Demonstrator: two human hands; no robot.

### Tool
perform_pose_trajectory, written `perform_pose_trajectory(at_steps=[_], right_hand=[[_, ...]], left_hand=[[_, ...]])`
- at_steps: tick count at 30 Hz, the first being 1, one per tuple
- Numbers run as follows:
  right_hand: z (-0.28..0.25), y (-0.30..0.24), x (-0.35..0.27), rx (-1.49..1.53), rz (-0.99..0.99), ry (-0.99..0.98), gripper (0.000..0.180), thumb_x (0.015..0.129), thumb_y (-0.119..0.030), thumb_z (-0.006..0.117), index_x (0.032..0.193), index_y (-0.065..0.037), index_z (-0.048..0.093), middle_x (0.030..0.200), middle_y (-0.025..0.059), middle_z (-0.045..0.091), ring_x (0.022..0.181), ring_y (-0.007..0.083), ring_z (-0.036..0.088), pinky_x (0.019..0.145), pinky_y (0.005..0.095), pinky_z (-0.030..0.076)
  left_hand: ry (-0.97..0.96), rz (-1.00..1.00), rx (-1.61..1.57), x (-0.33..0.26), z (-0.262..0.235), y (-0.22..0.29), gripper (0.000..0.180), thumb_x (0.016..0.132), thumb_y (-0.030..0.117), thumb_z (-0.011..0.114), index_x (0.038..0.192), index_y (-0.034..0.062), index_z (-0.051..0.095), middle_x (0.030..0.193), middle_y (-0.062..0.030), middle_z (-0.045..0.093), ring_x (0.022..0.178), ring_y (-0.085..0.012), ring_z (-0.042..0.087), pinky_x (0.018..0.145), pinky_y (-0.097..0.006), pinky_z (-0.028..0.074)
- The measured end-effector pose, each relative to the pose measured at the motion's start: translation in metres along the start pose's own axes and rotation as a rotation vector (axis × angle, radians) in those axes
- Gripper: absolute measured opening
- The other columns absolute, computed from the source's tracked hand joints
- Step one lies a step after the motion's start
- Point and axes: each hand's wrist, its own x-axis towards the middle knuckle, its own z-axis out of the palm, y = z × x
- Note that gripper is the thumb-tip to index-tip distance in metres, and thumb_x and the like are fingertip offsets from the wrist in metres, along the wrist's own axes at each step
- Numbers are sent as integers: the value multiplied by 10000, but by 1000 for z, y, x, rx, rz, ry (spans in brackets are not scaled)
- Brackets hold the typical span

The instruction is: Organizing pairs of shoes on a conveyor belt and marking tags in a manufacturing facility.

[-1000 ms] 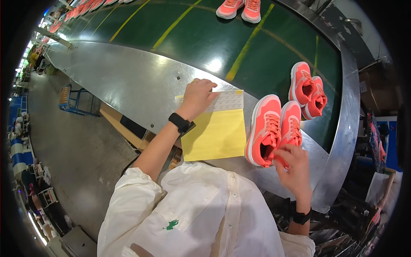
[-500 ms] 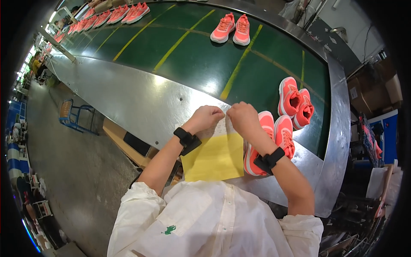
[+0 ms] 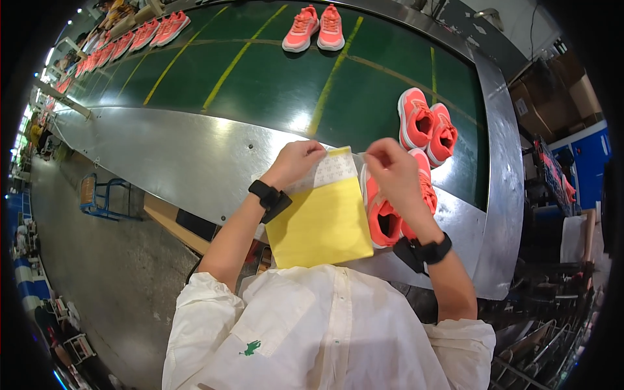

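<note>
Left hand [image 3: 298,161] pinches label sheet [image 3: 335,170] at far end of yellow sheet [image 3: 318,227]. Right hand [image 3: 392,166] beside yellow sheet: fingertips closed, contents unclear.

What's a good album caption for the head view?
Left hand and right hand near the top of a yellow sheet, coral shoes beside it on the metal table, a green belt beyond.
</note>
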Motion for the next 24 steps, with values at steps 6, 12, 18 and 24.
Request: perform_pose_trajectory(at_steps=[6,12,18,24], right_hand=[[-57,-13,-79,524,615,51,105,870,-82,660,935,-1,645,736,-8,606,590,44,542,497,189,449],[-60,-3,-129,478,828,88,101,870,-89,660,937,-14,664,715,-9,614,559,31,527,441,185,443],[-34,5,-122,-62,570,24,99,793,-103,680,828,-10,671,722,114,679,584,186,642,577,312,497],[-27,17,-115,-402,440,-115,100,793,-139,642,780,-49,684,722,131,672,637,295,661,588,367,514]], left_hand=[[140,215,375,14,31,-30,240,844,187,653,1030,36,640,1012,-126,640,924,-299,605,797,-376,483],[6,616,166,-23,71,66,453,782,133,699,1205,68,550,1183,-130,567,1077,-318,542,909,-391,458],[-126,609,242,-33,113,75,603,773,174,670,1318,56,442,1077,-165,614,1052,-338,578,893,-400,477],[-110,237,40,-24,110,91,641,797,182,630,1366,28,376,900,-177,683,792,-347,664,761,-389,529]])
